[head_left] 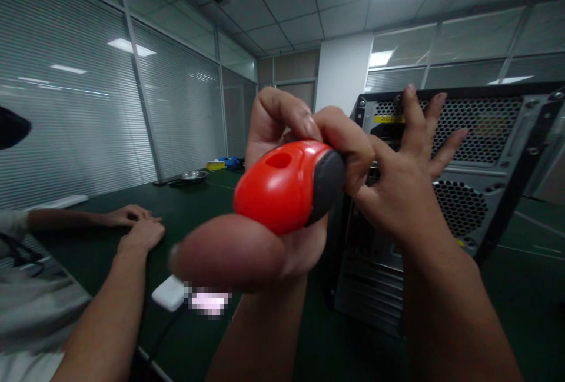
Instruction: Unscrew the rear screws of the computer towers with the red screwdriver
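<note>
Raised close before the camera, the red plastic screwdriver handle with dark grey cap [289, 185] was clenched in the left hand [273, 193], while the right hand [406, 176] was spread, fingers loose, steadying the black perforated metal computer case [477, 182] on the green counter [194, 205].

Single head-worn view, facing forward and roughly level across the green tabletop [198, 205] toward blinds and ceiling; very near the raised hands, which fill the centre; computer case [477, 182] close at right.
</note>
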A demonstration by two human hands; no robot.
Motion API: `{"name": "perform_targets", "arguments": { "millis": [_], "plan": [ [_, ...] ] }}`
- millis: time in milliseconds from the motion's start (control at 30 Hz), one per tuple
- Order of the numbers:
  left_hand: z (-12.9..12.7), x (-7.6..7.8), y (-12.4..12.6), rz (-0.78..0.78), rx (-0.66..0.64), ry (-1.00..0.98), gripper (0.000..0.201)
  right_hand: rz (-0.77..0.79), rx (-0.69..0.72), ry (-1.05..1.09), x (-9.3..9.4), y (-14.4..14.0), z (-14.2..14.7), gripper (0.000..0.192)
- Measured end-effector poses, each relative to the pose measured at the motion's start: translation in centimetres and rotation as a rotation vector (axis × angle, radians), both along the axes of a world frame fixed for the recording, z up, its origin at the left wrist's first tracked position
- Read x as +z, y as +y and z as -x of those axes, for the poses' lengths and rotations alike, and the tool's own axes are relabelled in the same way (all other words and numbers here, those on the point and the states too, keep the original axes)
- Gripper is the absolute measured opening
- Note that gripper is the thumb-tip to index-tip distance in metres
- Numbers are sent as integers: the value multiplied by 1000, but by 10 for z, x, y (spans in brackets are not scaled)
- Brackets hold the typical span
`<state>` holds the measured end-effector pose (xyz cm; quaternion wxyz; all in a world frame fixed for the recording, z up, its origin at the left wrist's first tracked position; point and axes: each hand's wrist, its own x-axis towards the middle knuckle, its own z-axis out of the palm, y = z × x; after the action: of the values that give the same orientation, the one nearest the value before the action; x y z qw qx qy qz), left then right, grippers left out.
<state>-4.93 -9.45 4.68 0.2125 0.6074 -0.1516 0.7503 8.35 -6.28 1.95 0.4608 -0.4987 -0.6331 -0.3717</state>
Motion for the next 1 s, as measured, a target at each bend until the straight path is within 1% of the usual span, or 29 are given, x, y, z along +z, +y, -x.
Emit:
{"name": "perform_targets", "arguments": {
  "millis": [100,233,333,500,600,667,767,900,967,1000],
  "plan": [
    [1,-1,-2,98,-54,-29,59,-4,5,-4,-1,2,0,45],
    [2,-7,-1,99,-109,-40,67,-4,1,-8,-1,2,0,41],
    [2,-7,0,102,-135,-41,63,10,18,9,1,-1,0,43],
    [3,-3,-6,88,-202,-38,48,83,54,20,6,-12,0,56],
    [4,-6,-7,104,-185,-37,42,102,15,-1,6,-13,1,63],
    [4,-7,-5,75,-159,-49,43,101,-22,-1,5,-11,2,63],
    [4,-6,2,38,-123,-61,47,68,-55,-9,3,-6,2,62],
    [4,-2,13,-67,-52,-55,56,66,-49,-31,3,-4,-1,61],
    [5,-2,15,-134,-58,-34,60,71,-47,-32,3,-3,-2,61],
    [5,-3,14,-139,-69,-17,62,70,-44,-36,2,-3,-3,60]
  ]
}}
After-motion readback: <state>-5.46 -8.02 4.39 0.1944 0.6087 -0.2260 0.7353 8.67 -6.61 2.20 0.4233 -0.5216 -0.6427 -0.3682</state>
